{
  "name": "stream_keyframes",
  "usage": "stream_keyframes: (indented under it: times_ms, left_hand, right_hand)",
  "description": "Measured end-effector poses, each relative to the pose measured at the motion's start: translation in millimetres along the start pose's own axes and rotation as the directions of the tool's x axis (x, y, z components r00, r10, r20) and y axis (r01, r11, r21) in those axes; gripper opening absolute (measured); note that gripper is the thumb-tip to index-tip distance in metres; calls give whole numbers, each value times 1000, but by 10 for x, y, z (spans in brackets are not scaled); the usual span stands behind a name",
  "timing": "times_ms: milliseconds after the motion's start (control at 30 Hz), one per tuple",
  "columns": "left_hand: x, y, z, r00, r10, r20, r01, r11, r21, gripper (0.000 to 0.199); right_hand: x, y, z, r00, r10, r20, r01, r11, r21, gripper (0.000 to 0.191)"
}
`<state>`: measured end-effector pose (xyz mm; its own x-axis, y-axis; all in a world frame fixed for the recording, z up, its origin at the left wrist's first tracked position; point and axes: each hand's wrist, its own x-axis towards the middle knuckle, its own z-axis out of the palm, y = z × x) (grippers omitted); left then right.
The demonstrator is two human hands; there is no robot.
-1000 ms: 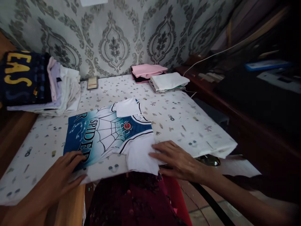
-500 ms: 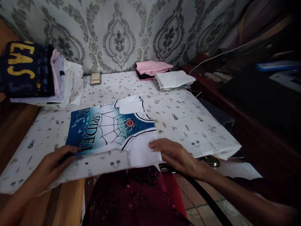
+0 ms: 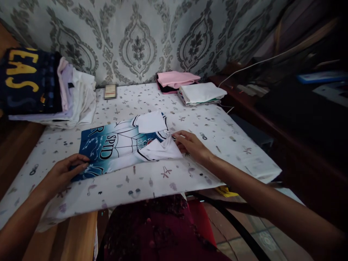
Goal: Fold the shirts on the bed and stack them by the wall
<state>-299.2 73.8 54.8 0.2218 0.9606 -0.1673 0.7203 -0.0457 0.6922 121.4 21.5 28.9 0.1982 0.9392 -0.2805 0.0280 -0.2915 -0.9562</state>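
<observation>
A blue and white T-shirt (image 3: 123,139) with a web print and "SPIDER" lettering lies sideways on the cloth-covered table (image 3: 160,174), its collar to the right. The far sleeve is folded in over the shirt. Along the near side, the fabric is partly turned over, and the near sleeve lies across the chest print. My left hand (image 3: 67,168) pinches the near hem corner at the shirt's left end. At the other end, my right hand (image 3: 191,145) has the near shoulder edge by the collar between thumb and fingers.
At the back left stands a tall pile of folded clothes (image 3: 78,96), a navy garment with yellow letters on top. A small box (image 3: 110,91) sits by the wall. Folded pink clothes (image 3: 178,78) and a white stack (image 3: 202,92) lie at the back right. Dark furniture borders the right side.
My right hand has moved up and away from me, carrying the near sleeve and side inward over the shirt. My left hand has shifted slightly away from me with the hem corner.
</observation>
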Motion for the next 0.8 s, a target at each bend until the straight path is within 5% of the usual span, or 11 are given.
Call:
stream_keyframes:
  times_ms: [133, 267, 333, 533, 667, 800]
  left_hand:
    - [-19, -8, -37, 998, -50, 46, 50, 999, 0, 48]
    - [-22, 259, 41, 995, 63, -79, -25, 913, 407, 47]
    - [9, 517, 215, 978, 188, -86, -125, 869, 479, 49]
    - [333, 1274, 1018, 894, 427, 137, -448, 866, 222, 56]
    - [506, 1462, 1244, 895, 347, 280, -396, 907, 143, 39]
    - [512, 1404, 1246, 851, 261, 456, -185, 961, -204, 35]
  right_hand:
    - [-169, 63, -50, 978, -201, 59, 204, 977, -64, 43]
    - [-332, 120, -112, 933, -329, 146, 355, 910, -214, 63]
    - [-390, 156, -133, 920, -360, 156, 393, 856, -336, 68]
    - [-418, 268, -132, 890, -435, 138, 449, 780, -435, 51]
    - [-427, 285, -157, 879, -458, 133, 471, 792, -389, 42]
    - [-468, 293, -215, 887, -438, 145, 461, 828, -318, 41]
